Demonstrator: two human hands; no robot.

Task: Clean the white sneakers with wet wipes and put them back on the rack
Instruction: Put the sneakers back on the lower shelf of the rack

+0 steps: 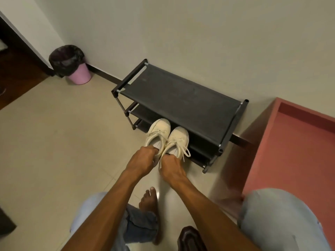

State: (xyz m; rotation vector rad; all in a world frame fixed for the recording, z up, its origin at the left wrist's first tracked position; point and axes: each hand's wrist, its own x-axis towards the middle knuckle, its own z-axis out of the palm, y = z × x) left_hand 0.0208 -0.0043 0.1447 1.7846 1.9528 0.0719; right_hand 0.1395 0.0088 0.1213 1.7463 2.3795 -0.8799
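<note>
The two sneakers sit side by side, touching, toes pointing at the rack [181,93] and reaching in front of its lower shelves. We cannot tell whether they rest on the floor [63,142] or are lifted just off it. Our left hand [143,158] grips the heel end of the left sneaker [159,129], and our right hand [172,167] grips the heel end of the right sneaker [178,138]. The fingers [153,150] of both hands are curled closed over the shoe openings. Loose laces trail off the right sneaker beside our right hand.

The rack is black, with a fabric top shelf, and stands against the wall [199,33]. Below our arms are our knees in pale jeans and a bare foot [149,200] on the tiles. To the right of the rack lies a reddish-pink tray [272,133]. Well to the left, in the corner, stands a pink bin [79,76] lined with a dark bag [66,58].
</note>
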